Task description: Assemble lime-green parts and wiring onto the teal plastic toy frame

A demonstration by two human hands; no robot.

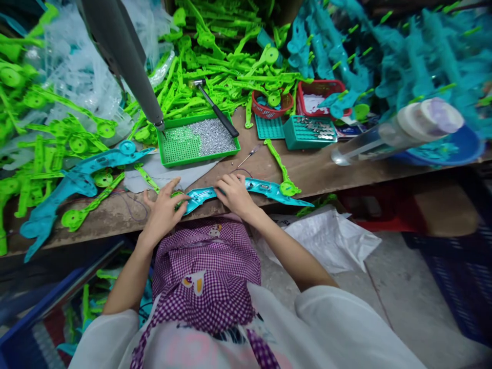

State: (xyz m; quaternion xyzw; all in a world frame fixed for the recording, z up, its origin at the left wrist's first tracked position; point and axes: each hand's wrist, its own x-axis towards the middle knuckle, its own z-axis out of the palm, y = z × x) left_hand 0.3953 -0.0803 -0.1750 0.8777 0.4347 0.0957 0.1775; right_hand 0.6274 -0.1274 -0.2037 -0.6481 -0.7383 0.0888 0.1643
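A long curved blue plastic piece [265,188] lies hollow side up along the front edge of the workbench. My left hand [163,207] is at its left end, fingers bent over it beside a small green part. On the middle of the same piece rests my right hand [235,193], its fingers curled down and pressed on it. Thin wires run by the piece. A screwdriver [249,156] lies just behind my right hand, and a green lever-shaped part [282,166] touches the piece's right side.
A green tray [200,160] of small screws holds a hammer [217,110] across its corner. Above its left side hangs a grey power screwdriver [126,61]. Green parts pile behind; red baskets [271,110], a teal box [309,136] and a clear bottle [400,130] stand right.
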